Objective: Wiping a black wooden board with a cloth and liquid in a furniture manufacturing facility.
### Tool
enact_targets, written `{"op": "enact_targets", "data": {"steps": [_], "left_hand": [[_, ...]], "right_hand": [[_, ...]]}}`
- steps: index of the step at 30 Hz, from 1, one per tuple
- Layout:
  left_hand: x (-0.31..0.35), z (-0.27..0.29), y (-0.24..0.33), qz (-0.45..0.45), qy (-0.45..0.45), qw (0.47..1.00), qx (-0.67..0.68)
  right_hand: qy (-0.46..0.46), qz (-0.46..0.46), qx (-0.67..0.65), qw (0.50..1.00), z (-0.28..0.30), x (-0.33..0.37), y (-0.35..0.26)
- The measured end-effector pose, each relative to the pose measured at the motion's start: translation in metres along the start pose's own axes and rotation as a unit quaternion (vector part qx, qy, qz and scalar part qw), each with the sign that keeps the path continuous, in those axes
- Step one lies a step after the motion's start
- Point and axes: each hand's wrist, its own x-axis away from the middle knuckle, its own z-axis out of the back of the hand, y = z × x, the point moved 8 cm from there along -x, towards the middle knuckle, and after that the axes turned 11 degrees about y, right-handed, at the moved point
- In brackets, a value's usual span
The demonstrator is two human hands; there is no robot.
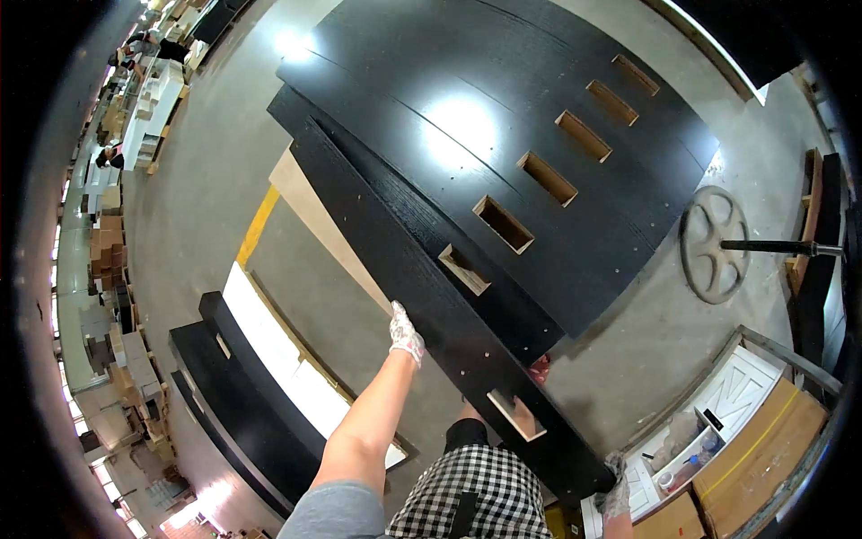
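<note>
Both my gloved hands are on one long black board (449,319).
My left hand (407,337) is closed on its left edge; my right hand (616,490) holds its near right end, fingers partly hidden. The board slants from near right to far left, alongside slotted black panels (611,207); I can't tell from here whether they touch.
</note>
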Motion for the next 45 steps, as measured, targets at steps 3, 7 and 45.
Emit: {"op": "enact_targets", "data": {"steps": [3,7,45], "left_hand": [[-0.022,0.010,0.020,-0.008,-0.002,1.000,0.011],[-0.021,-0.011,-0.009,-0.001,-0.120,0.993,-0.013],[-0.143,-0.075,0.098,-0.145,-0.037,0.950,-0.274]], "right_hand": [[0.032,-0.065,-0.015,0.997,-0.066,0.001,-0.017],[0.069,-0.113,0.077,0.988,-0.111,-0.012,-0.026],[-0.008,0.255,0.454,0.854,-0.338,-0.072,-0.060]]}}
